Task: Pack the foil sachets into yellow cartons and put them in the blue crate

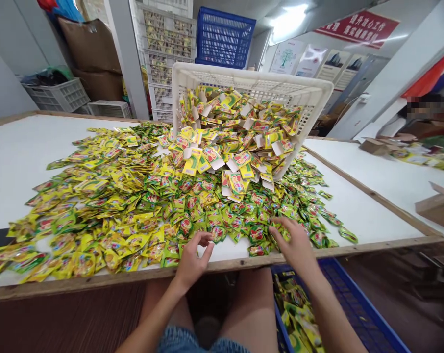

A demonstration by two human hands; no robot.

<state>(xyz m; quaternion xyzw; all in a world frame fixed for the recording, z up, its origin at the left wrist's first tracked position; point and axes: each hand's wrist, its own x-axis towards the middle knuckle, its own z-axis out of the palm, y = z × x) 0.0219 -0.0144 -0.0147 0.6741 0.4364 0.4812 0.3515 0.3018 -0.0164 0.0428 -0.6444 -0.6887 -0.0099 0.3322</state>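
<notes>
My left hand (pixel 194 257) is just over the table's front edge, thumb and fingers curved apart, with nothing visible between them. Farther right, my right hand (pixel 292 241) reaches over small green packets (pixel 258 233), its fingers stretched and spread. Whether its fingertips touch them I cannot tell. Yellow packets (pixel 113 230) are heaped across the left of the white table. Behind my hands a white plastic crate (pixel 310 88) lies tipped toward me, and small yellow cartons (pixel 236 181) with open flaps spill from it onto the packets.
Below the table at right is a blue crate (pixel 357 299) with more yellow packages. A wooden rim (pixel 240 264) edges the table. Stacked white crates (pixel 166 63) and a blue basket (pixel 225 37) rise behind. Another person (pixel 394 127) is at a table on the right.
</notes>
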